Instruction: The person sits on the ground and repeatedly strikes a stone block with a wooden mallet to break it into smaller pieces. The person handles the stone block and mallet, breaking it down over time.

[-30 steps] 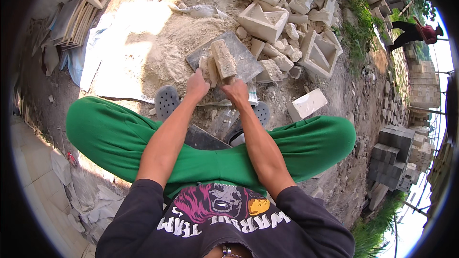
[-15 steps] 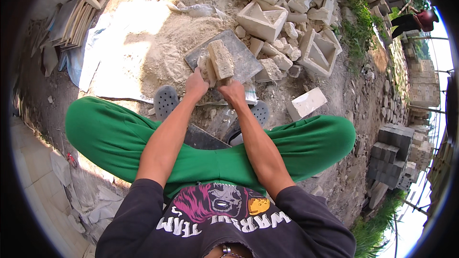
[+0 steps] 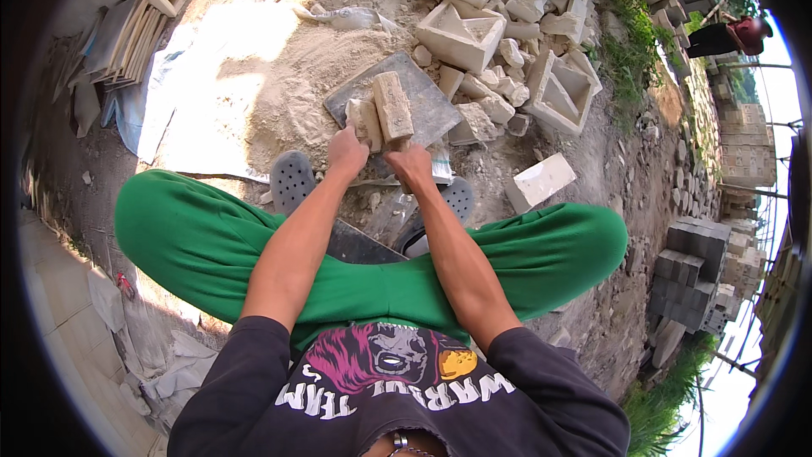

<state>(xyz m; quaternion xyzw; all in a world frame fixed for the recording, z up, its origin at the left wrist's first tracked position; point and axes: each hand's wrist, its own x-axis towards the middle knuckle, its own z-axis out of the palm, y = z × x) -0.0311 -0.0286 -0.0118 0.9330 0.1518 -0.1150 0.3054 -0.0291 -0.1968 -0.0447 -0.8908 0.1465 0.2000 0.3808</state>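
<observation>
My right hand (image 3: 408,165) is closed around the short handle of what looks like a mallet (image 3: 392,107) with a dusty, worn, block-shaped head. Just left of that head is a rough pale chunk of stone or block (image 3: 364,124), gripped at its near end by my left hand (image 3: 347,151). Both pieces are over a flat grey slab (image 3: 433,106) strewn with dust. The mallet head lies close beside the chunk; whether they touch, I cannot tell. My fingers partly hide the handle and the chunk's near end.
Broken pale moulded blocks (image 3: 461,38) and rubble are heaped beyond the slab to the right. A single white block (image 3: 541,182) lies near my right knee. White sheeting (image 3: 199,110) covers ground at left, near stacked boards (image 3: 127,38). Another person (image 3: 734,37) is far right.
The chunk in my left hand has turned slightly, and more of its face shows beside the mallet head. My arms have barely moved.
</observation>
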